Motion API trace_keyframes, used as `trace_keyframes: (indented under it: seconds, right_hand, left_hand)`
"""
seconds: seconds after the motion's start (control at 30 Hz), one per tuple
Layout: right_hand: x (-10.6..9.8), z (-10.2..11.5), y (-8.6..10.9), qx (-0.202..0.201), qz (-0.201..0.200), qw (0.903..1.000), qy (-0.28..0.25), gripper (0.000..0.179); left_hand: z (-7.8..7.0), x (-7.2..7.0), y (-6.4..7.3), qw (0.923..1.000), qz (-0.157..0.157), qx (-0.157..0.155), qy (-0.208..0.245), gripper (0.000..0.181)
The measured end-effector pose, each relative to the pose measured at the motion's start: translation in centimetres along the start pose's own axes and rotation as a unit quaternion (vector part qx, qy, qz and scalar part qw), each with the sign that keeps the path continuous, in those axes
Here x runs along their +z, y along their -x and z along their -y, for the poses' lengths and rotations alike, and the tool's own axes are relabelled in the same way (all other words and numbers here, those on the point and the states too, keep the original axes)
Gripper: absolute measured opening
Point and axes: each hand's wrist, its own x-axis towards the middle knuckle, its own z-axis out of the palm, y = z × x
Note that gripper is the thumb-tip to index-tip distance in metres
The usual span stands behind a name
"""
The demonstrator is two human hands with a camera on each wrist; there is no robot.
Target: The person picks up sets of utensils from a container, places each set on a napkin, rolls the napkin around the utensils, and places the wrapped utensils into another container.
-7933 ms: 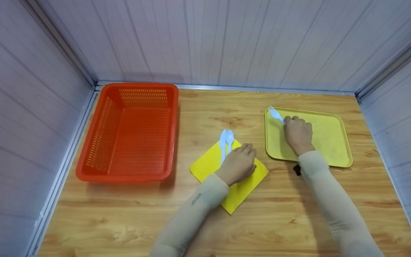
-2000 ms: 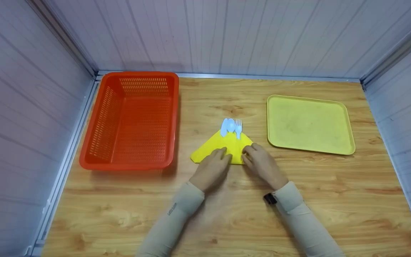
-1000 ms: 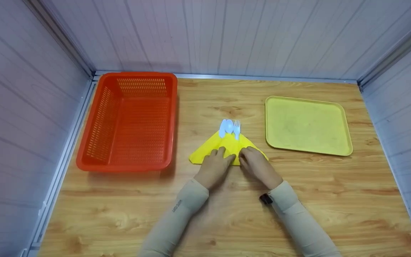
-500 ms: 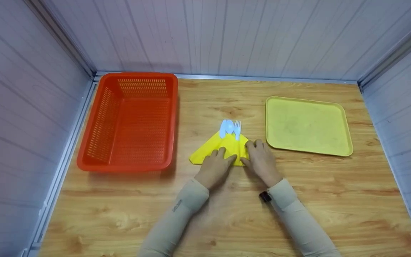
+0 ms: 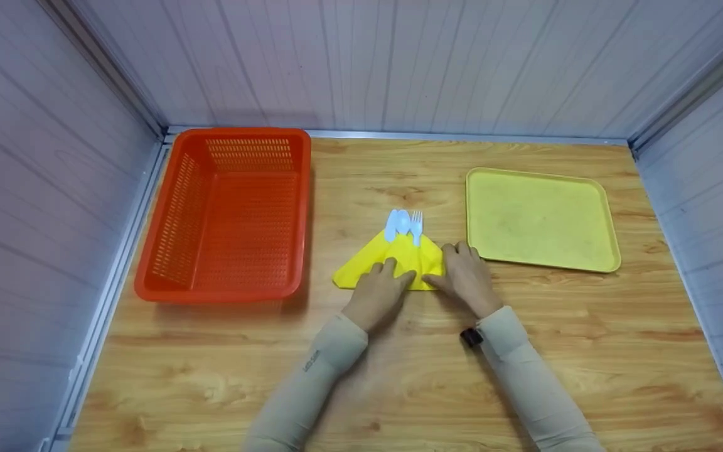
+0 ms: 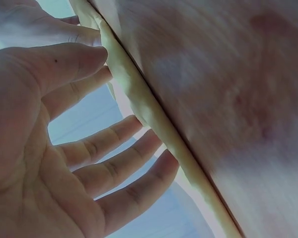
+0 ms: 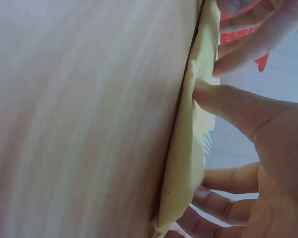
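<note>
A yellow napkin (image 5: 368, 260), folded into a triangle, lies mid-table with its straight edge towards me. From its top stick out the heads of a white plastic knife (image 5: 391, 225), spoon (image 5: 403, 222) and fork (image 5: 417, 227); their handles are covered. My left hand (image 5: 374, 295) presses the middle of the napkin with spread, fairly straight fingers. Beside it, my right hand (image 5: 467, 279) holds the right part, thumb near the front edge and fingers at the right side. In the right wrist view those fingers (image 7: 228, 206) bend behind the napkin's corner, tips partly hidden.
A red plastic basket (image 5: 304, 238) with slotted walls stands at the left, nothing visible in it. To the right lies a yellow-green tray (image 5: 540, 220), its near-left corner close to my right hand. Pale panels (image 5: 361, 69) enclose the wooden table (image 5: 368, 389) at the back and sides.
Earlier the fork was carried from the tray to the knife and spoon, and the napkin was folded over their handles. Lately my right fingers spread rightwards over the right corner; my left hand stays.
</note>
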Motion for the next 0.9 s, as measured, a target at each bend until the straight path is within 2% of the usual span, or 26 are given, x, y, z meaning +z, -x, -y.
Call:
trace_keyframes:
  seconds: [0.23, 0.57, 0.7, 0.9]
  right_hand:
    - [-0.4, -0.4, -0.6, 0.030, 0.054, 0.9980, -0.015, 0.076]
    - [-0.3, -1.0, -0.9, 0.036, 0.066, 0.9962, -0.043, 0.065]
    - [-0.6, -1.4, -0.8, 0.039, 0.085, 0.9921, -0.084, 0.058]
    - [-1.3, -2.8, -0.2, 0.050, 0.114, 0.9742, -0.188, 0.051]
  left_hand:
    - [-0.2, -0.2, -0.2, 0.9998, 0.020, -0.006, 0.000, 0.040]
    - [-0.6, -0.3, -0.5, 0.9983, 0.052, -0.024, 0.004, 0.041]
    - [-0.7, -0.4, -0.6, 0.9972, 0.067, -0.031, 0.007, 0.041]
    - [-0.7, -0.4, -0.6, 0.9988, 0.042, -0.026, 0.005, 0.033]
